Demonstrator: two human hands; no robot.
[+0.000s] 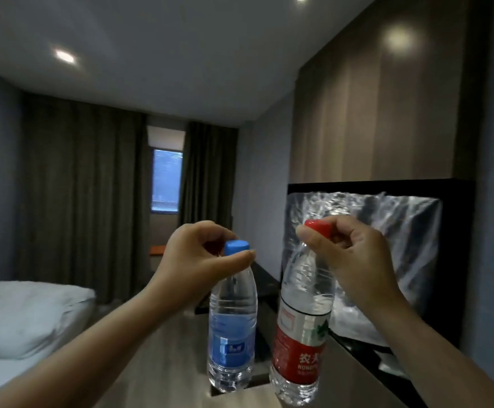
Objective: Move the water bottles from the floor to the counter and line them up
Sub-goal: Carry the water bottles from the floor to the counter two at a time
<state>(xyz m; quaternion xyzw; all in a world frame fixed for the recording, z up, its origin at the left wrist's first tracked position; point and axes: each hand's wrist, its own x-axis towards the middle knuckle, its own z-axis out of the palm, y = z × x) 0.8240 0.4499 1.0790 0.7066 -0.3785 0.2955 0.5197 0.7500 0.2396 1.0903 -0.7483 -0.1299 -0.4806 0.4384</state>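
The left hand (194, 254) pinches the neck of the blue-capped bottle (231, 328) just under its cap, thumb and fingertips closed on it. The right hand (348, 251) grips the red-capped bottle (301, 337) the same way, fingers wrapped around the red cap. Both bottles hang upright in the air, side by side and close together without touching. Each is clear plastic and appears filled with water up to the shoulder. The left one carries a blue label, the right one a red and white label with printed characters. They hang above the near edge of the wooden counter (169, 348). A television (387, 260) stands at the counter's right edge. A bed (19, 319) lies at far left.
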